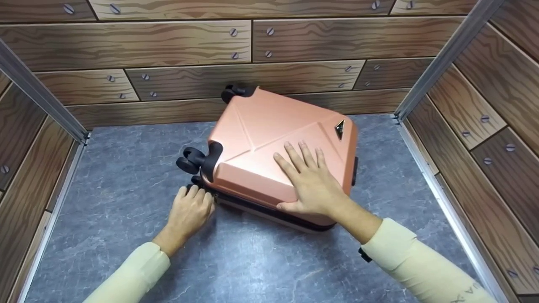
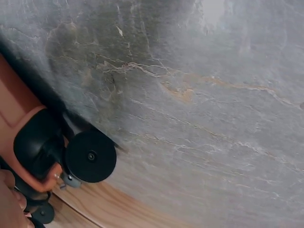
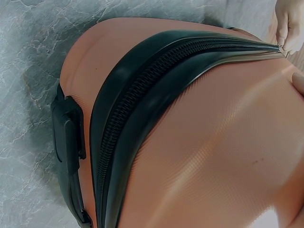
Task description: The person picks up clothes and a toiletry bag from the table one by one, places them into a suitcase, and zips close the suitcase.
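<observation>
A rose-gold hard-shell suitcase (image 1: 273,126) lies on its side on the floor, its wheels (image 1: 188,162) facing left. My right hand (image 1: 311,185) rests flat on the upper shell with the fingers spread. At the lower left corner, beside the wheels, the fingers of my left hand (image 1: 193,208) are curled and pinch the zipper pull, which they mostly hide. In the right wrist view the black zipper (image 3: 137,80) runs round the case's edge up to the left hand (image 3: 289,26), its teeth meshed along the visible stretch. A black side handle (image 3: 69,135) shows there too.
Grey marble-patterned floor (image 1: 252,269) surrounds the suitcase. A wood-plank-patterned wall (image 1: 189,46) stands close behind its far wheel (image 1: 229,93). Similar panels with metal corner strips (image 1: 446,54) close off both sides. A triangular badge (image 1: 340,129) sits on the shell.
</observation>
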Demonstrator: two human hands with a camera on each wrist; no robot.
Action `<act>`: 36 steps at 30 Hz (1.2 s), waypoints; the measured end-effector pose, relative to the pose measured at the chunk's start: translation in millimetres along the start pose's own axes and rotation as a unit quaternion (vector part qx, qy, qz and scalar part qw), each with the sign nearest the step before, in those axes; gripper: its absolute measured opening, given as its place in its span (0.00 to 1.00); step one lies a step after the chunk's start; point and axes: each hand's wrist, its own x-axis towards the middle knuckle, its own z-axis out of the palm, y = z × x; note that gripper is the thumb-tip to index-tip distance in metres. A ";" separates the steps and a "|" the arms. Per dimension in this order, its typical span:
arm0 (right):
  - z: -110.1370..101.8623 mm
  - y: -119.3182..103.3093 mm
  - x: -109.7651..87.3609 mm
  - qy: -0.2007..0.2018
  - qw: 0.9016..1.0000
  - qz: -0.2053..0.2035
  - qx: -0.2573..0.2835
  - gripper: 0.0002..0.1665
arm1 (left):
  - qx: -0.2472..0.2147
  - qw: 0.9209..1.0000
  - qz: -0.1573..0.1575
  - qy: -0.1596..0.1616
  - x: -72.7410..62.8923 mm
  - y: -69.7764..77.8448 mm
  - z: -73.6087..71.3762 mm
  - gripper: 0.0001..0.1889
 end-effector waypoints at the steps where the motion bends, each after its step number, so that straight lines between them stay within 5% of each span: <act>1: 0.1 0.1 -0.1 0.000 1.000 0.000 0.000 0.68 | 0.001 1.000 -0.004 -0.005 -1.1 -1.4 -0.1 0.13; 7: 1.1 0.9 0.1 -0.001 1.000 -0.001 -0.003 0.68 | 0.006 1.000 -0.014 -0.023 -5.2 -6.9 1.3 0.13; 14: 1.3 0.8 0.1 0.000 1.000 -0.001 -0.003 0.68 | 0.004 1.000 -0.015 -0.006 -4.4 -7.2 1.4 0.13; 21: 0.4 0.9 -0.3 0.007 1.000 -0.005 -0.008 0.68 | 0.006 0.999 -0.027 -0.035 -6.4 -10.5 1.2 0.14; 27: 4.4 -8.9 8.8 -0.007 1.000 -0.027 0.012 0.68 | 0.022 0.997 -0.047 -0.050 -19.4 -17.4 -11.4 0.14; 36: -1.3 7.0 4.9 -0.007 1.000 -0.023 0.017 0.70 | 0.038 0.993 -0.079 -0.081 -8.1 -15.7 1.3 0.14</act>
